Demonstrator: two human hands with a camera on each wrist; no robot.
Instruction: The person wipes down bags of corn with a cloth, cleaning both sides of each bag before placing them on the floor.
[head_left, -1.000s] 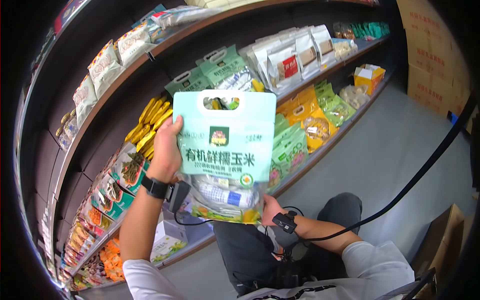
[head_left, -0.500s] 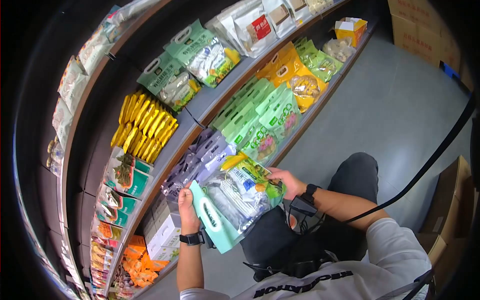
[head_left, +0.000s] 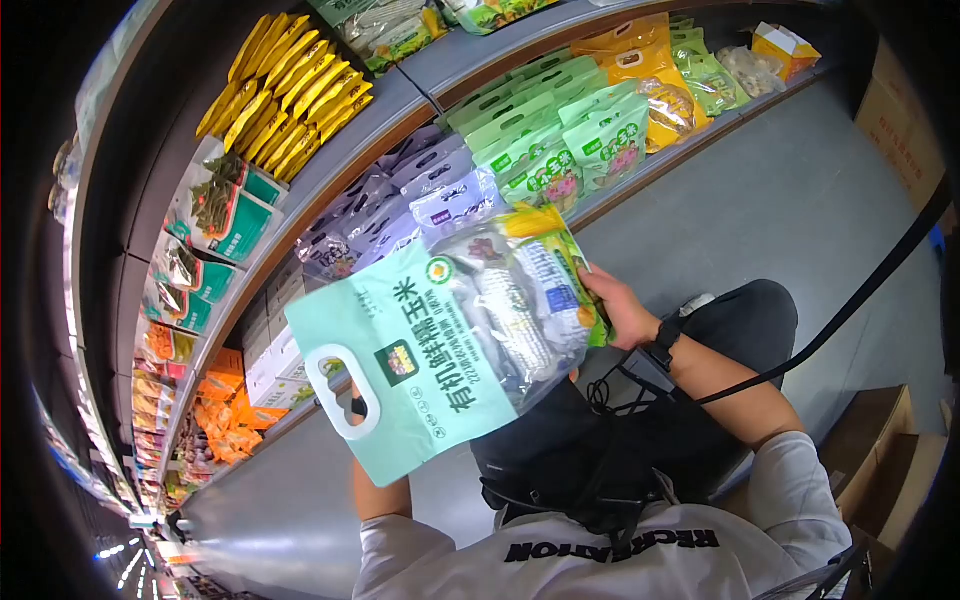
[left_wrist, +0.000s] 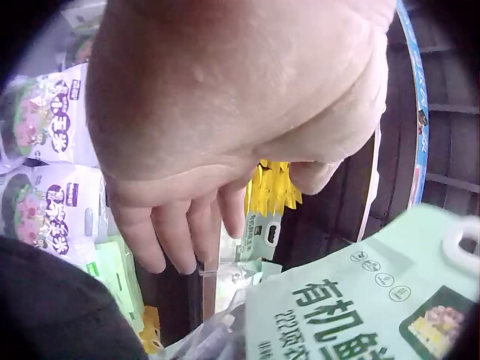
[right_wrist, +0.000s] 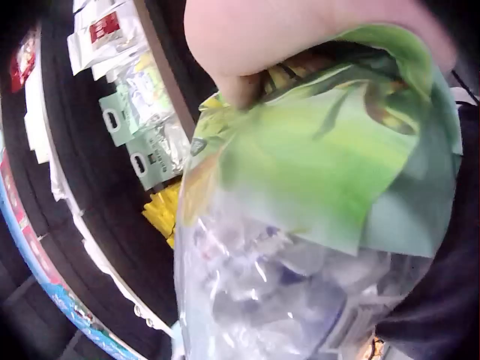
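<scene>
A mint-green handled bag of corn [head_left: 400, 365] is tilted above the person's lap, its printed front towards the head camera and its handle end at the lower left. Through the clear lower part, wrapped corn cobs [head_left: 510, 315] show. The right hand [head_left: 622, 308] grips the bag's bottom end, the thumb on one face and the green base folded under the palm in the right wrist view. Behind the handle end the left hand is mostly hidden in the head view. The left wrist view shows that left hand [left_wrist: 240, 112] with loosely extended fingers, apart from the bag beside it.
Purple bags [head_left: 440, 190] and green bags [head_left: 540, 130] stand along the low shelf just beyond the held bag. Yellow packets [head_left: 290, 95] lie on the shelf above. A cable [head_left: 840, 320] hangs across the right side, over a cardboard box [head_left: 870, 460].
The bag has gone from upright to tilted, its handle end swinging to the lower left and its front turning back towards the head camera. The left hand has let go of its edge.
</scene>
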